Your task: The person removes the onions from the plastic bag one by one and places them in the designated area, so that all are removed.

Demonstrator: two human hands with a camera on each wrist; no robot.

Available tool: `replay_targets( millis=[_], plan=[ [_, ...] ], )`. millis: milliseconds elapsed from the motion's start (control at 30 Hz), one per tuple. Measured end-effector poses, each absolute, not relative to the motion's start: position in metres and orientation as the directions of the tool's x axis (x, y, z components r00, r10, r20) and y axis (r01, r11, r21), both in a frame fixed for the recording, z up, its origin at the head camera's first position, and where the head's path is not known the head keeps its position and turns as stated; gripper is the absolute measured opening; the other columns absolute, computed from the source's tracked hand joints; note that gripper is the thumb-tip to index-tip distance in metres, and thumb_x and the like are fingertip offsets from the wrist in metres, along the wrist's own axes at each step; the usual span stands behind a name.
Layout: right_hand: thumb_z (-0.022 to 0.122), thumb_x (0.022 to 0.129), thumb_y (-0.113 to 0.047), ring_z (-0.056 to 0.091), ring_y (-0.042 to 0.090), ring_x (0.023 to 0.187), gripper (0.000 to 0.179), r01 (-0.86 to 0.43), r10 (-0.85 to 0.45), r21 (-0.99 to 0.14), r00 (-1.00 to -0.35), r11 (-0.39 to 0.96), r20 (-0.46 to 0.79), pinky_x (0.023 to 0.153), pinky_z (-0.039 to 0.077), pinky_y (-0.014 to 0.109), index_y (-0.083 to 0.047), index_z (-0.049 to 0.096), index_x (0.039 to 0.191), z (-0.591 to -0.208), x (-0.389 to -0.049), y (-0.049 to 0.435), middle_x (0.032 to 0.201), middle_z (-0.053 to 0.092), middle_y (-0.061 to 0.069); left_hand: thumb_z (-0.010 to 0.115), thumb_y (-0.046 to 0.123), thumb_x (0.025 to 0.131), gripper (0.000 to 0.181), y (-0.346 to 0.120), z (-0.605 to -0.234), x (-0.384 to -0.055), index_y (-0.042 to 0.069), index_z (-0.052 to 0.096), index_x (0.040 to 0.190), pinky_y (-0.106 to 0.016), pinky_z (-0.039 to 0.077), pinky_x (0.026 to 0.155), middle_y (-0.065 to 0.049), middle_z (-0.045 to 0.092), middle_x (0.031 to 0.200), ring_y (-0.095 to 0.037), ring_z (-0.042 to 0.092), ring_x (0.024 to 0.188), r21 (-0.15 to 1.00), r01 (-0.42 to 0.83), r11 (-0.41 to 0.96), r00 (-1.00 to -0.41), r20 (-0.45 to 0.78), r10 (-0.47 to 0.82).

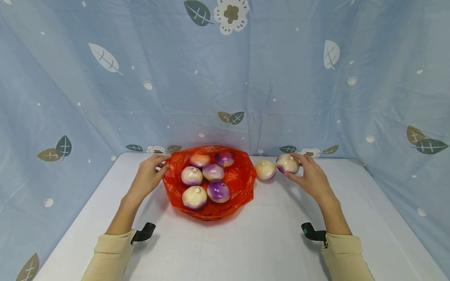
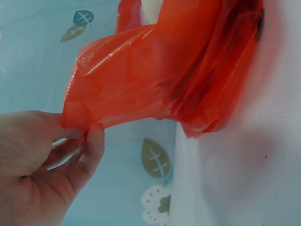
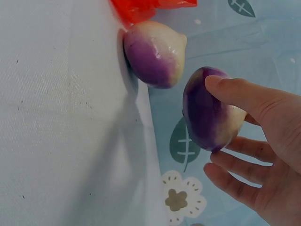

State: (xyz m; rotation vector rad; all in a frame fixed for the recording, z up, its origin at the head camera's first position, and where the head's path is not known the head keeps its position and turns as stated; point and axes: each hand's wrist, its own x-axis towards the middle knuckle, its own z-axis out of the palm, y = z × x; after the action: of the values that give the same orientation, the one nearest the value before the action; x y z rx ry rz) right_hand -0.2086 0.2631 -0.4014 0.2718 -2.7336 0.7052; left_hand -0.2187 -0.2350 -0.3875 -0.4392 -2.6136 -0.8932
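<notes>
A red plastic bag [image 1: 239, 183] lies open on the table with several glossy purple-and-white turnips [image 1: 218, 191] inside it. My left hand [image 1: 149, 173] pinches the bag's left rim between thumb and fingers; the left wrist view shows the red film [image 2: 122, 80] pulled up taut from that pinch. To the right of the bag my right hand [image 1: 313, 177] grips one turnip [image 3: 207, 110], thumb on its purple side, fingers around the pale one. This turnip appears raised off the table. Another turnip [image 1: 265, 170] sits on the table, between the bag and the held one.
A white table [image 1: 225, 249] spreads under everything. Its far edge meets a blue curtain [image 1: 197, 86] printed with leaves and flowers. Black camera mounts [image 1: 144, 232] stick out from both wrists above the table.
</notes>
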Motion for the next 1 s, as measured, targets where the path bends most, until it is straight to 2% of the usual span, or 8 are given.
replay_targets(
  millis=[700, 1000],
  plan=[
    [0.079, 0.082, -0.028, 0.058, 0.043, 0.112, 0.07, -0.202, -0.093, -0.449, -0.963, 0.87, 0.252, 0.091, 0.045, 0.068, -0.009, 0.047, 0.141, -0.417, -0.214, 0.271, 0.135, 0.05, 0.025, 0.064, 0.005, 0.092, 0.031, -0.231, -0.387, -0.219, 0.0, 0.066, 0.123, -0.048, 0.061, 0.074, -0.02, 0.065, 0.118, -0.034, 0.069, 0.09, 0.521, 0.397, 0.756, -0.89, 0.418, 0.18],
    [0.079, 0.082, -0.027, 0.057, 0.045, 0.114, 0.07, -0.176, -0.091, -0.449, -0.975, 0.876, 0.203, 0.093, 0.045, 0.068, -0.009, 0.047, 0.141, -0.423, -0.217, 0.273, 0.133, 0.051, 0.027, 0.064, 0.004, 0.092, 0.03, -0.231, -0.388, -0.22, -0.001, 0.067, 0.121, -0.048, 0.061, 0.073, -0.02, 0.065, 0.117, -0.033, 0.07, 0.088, 0.514, 0.407, 0.755, -0.884, 0.43, 0.184]
  ],
)
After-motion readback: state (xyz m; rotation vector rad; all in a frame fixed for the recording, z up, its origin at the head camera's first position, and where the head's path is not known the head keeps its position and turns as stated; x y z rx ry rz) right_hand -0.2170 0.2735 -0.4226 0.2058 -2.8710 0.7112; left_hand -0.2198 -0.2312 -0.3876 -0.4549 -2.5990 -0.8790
